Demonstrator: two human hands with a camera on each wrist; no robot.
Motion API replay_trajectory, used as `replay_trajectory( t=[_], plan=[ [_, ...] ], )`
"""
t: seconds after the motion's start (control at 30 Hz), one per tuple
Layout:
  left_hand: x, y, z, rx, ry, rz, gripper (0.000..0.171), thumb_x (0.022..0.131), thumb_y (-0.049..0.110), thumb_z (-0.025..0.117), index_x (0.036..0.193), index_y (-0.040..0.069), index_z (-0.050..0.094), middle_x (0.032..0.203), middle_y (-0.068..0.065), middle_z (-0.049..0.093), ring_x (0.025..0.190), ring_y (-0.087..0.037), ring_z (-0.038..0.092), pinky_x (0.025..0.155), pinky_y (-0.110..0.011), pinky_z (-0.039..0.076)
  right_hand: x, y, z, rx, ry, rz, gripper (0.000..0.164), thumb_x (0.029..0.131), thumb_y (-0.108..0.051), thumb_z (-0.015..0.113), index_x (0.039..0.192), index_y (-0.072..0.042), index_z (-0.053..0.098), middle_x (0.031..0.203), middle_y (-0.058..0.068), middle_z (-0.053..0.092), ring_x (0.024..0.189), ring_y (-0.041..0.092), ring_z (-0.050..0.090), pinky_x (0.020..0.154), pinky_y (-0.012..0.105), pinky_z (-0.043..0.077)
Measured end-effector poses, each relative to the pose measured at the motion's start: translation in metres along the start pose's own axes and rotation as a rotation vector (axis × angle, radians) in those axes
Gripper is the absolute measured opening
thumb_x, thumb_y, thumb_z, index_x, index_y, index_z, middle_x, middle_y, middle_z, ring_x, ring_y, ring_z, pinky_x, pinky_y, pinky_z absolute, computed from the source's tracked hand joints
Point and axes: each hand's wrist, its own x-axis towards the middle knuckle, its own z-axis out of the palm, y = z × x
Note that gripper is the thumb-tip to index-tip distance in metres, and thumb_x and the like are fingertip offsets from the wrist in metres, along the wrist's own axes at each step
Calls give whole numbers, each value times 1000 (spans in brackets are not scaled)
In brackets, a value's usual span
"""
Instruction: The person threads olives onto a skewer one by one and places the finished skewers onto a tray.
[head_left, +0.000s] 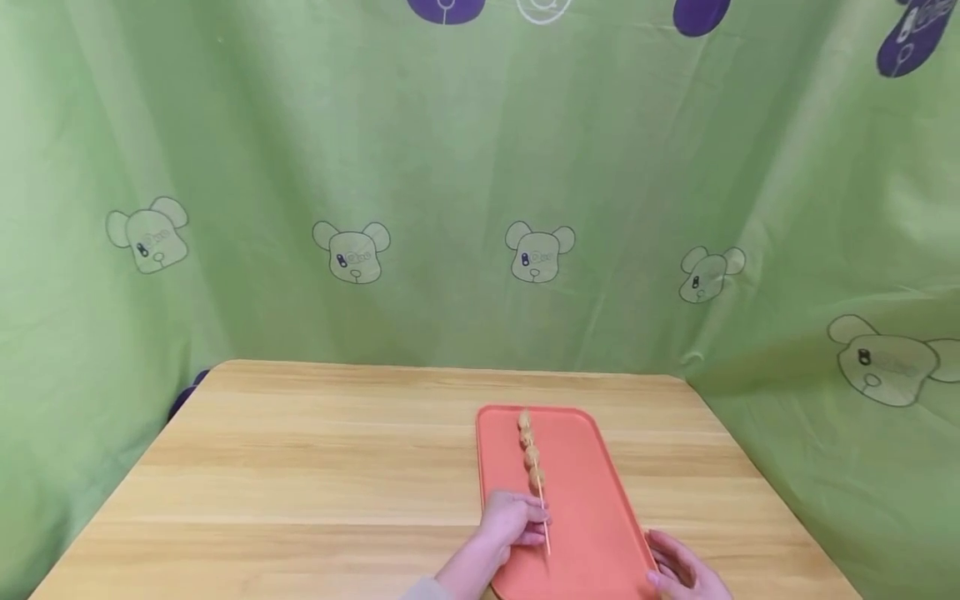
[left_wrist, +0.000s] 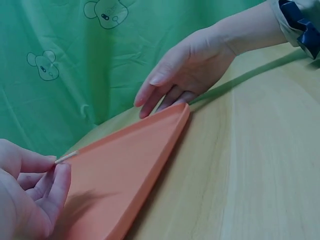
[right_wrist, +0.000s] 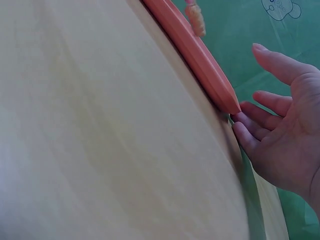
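My left hand (head_left: 512,518) pinches the bare stick of a skewer (head_left: 547,537) between thumb and fingers, over the tray. Several round, light-brown balls (head_left: 532,456) are threaded along the skewer's far part. In the left wrist view, a short stick end (left_wrist: 68,157) pokes out past the fingertips. The orange-red tray (head_left: 585,500) has rounded corners and a low raised rim. At its near right edge is my right hand (head_left: 686,568), fingers loosely bent. In the right wrist view, the fingertips (right_wrist: 245,131) are right at the tray's corner, with the thumb held apart.
A light wood-grain table (head_left: 337,467) bears the tray on its right half. Green cloth (head_left: 450,167) printed with bear heads hangs behind the table and along both sides.
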Motion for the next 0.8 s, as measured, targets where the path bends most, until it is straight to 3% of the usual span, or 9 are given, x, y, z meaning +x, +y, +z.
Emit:
replay_trajectory(
  t=[0.13, 0.27, 0.4, 0.57, 0.7, 0.8],
  plan=[
    [-2, -5, 1, 6, 21, -16, 12, 76, -13, 59, 87, -12, 63, 67, -14, 66, 57, -19, 64, 52, -30, 53, 1, 8, -2, 43, 23, 24, 78, 88, -21, 61, 138, 17, 15, 133, 27, 43, 98, -6, 53, 84, 19, 44],
    [-2, -10, 1, -23, 14, -25, 14, 77, -14, 57, 90, -14, 59, 67, -16, 65, 58, -24, 66, 52, -33, 54, 3, 17, -5, 65, 37, 51, 79, 87, -25, 62, 137, 17, 18, 131, 22, 47, 97, -4, 54, 84, 22, 45],
    [0, -13, 0, -52, -2, -38, 13, 79, -11, 58, 92, -13, 58, 67, -17, 65, 58, -23, 65, 53, -33, 54, 5, 19, -5, 62, 44, 66, 81, 87, -30, 62, 137, 17, 20, 131, 24, 47, 99, 0, 53, 84, 25, 46],
    [3, -14, 0, -50, -4, -65, 3, 81, -7, 58, 83, -9, 60, 63, -13, 64, 56, -20, 64, 53, -33, 54, 5, 17, -2, 89, 106, 108, 81, 84, -32, 65, 138, 13, 24, 129, 19, 50, 99, 4, 54, 84, 29, 47],
    [3, -13, 2, -40, 18, -45, 6, 81, -7, 59, 86, -10, 60, 62, -12, 63, 54, -17, 62, 52, -32, 54, 5, 14, 1, 82, 140, 105, 80, 83, -30, 67, 138, 12, 26, 128, 19, 51, 98, 3, 56, 84, 29, 48],
    [2, -12, 4, -33, 33, -26, 7, 81, -8, 59, 87, -11, 60, 63, -13, 63, 53, -17, 61, 51, -33, 53, 5, 13, 2, 78, 166, 124, 80, 83, -31, 67, 138, 12, 27, 128, 20, 51, 102, 10, 56, 84, 32, 48]
  ],
)
